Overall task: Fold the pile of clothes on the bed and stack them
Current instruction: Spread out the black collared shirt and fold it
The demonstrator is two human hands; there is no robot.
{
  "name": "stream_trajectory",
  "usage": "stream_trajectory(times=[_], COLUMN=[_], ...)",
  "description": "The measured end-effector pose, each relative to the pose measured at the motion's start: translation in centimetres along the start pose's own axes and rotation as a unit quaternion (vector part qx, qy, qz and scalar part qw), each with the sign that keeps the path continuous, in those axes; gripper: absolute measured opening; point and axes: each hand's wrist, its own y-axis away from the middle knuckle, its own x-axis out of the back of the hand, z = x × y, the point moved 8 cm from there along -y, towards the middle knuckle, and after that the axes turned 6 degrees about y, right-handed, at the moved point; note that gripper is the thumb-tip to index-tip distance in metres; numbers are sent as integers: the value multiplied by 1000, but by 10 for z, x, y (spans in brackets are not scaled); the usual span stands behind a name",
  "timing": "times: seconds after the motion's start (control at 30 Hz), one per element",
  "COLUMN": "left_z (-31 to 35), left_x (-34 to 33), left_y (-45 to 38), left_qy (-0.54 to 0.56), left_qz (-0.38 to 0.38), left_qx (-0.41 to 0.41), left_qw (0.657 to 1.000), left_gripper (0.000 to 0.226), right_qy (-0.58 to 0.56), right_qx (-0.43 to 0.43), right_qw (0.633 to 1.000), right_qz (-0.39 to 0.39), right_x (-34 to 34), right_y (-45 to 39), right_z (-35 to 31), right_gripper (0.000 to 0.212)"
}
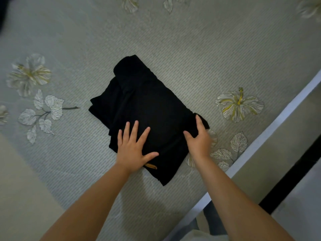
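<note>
A folded black garment (145, 103) lies in the middle of the bed, on the grey floral sheet (199, 54). A small orange tag (150, 166) shows at its near edge. My left hand (132, 146) lies flat on the near part of the garment with fingers spread. My right hand (198, 136) rests at the garment's right corner, thumb and forefinger straight and spread around the edge of the cloth; its other fingers are hidden.
The bed's pale edge (271, 129) runs diagonally at the right, with floor and a dark strip (295, 174) beyond. A dark shape (2, 11) sits at the top left corner. A plain beige area (19, 188) lies at the lower left.
</note>
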Motion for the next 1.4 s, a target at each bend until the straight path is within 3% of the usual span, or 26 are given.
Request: stream_trajectory(times=[0.2, 0.27, 0.37, 0.43, 0.57, 0.8, 0.97, 1.17, 1.4], left_z=[1, -10, -36, -36, -13, 13, 29, 62, 148], left_x=[39, 52, 50, 45, 29, 38, 36, 43, 86], left_y=[-29, -45, -58, -59, -56, -65, -73, -85, -127], left_qy=[37, 70, 176, 240, 379, 423, 494, 556, 515], left_qz=[84, 102, 65, 62, 26, 1, 8, 23, 20], left_qx=[23, 82, 223, 245, 203, 111, 146, 172, 145], left_qw=[996, 989, 957, 937, 902, 899, 857, 813, 845], left_gripper=[79, 90, 97, 101, 103, 101, 97, 93, 104], right_qy=[100, 118, 94, 103, 95, 24, -38, 0, -3], right_qx=[75, 94, 65, 63, 66, 41, 45, 54, 85], right_qw=[992, 988, 992, 992, 992, 986, 981, 980, 975], right_qz=[14, 36, 45, 31, -55, -161, -184, -193, -207], right_x=[59, 83, 102, 98, 68, 62, 68, 96, 195], right_y=[-62, -90, -106, -98, -70, -73, -77, -102, -127], right_z=[-8, -16, -20, -18, -9, -6, -15, -24, -26], right_gripper=[58, 58, 63, 71, 76, 84, 87, 93, 105])
